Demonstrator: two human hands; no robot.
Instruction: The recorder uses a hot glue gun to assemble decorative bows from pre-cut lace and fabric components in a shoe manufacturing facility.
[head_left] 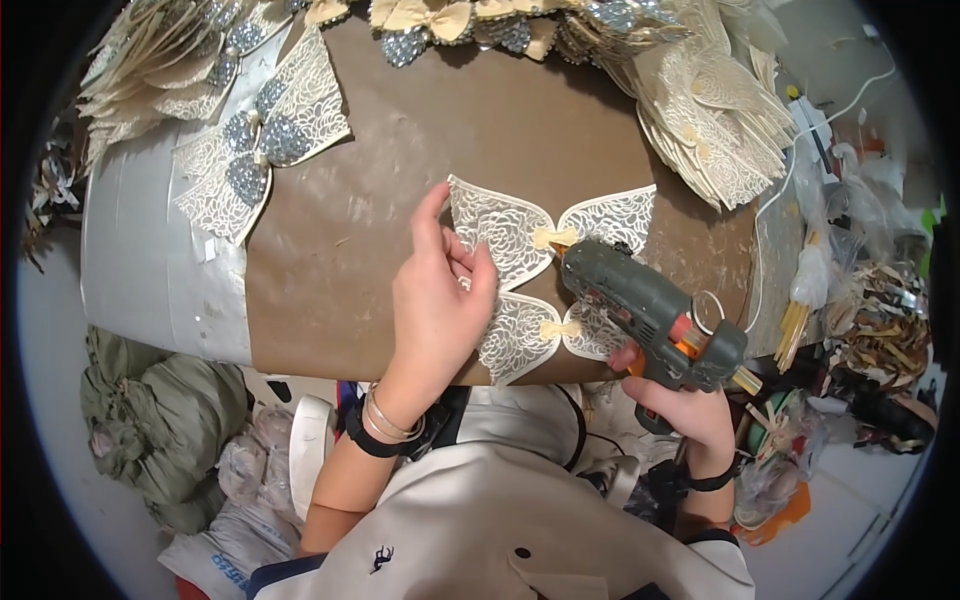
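My right hand [692, 408] is wrapped round the handle of a dark grey-green hot glue gun [635, 300], a glue stick poking out of its back end. The nozzle meets the small cream bow [545, 239] at the middle of a white lace-patterned, wing-shaped piece [500, 228]. A second lace piece [515, 335] lies just below it, with its own small bow [560, 329]; the gun covers part of both pieces' right sides. My left hand [437, 305] rests at their left edges, index finger at the upper piece's corner, thumb over the lace, fingers loosely bent and apart.
A brown sheet [400, 130] covers the table. Lace pieces with glittery grey petals [265, 140] lie at left, beside stacked ones [165, 70]. Another lace stack [710, 110] stands at right. A white cord [765, 215] runs along the right edge, near bags and glue sticks [793, 328].
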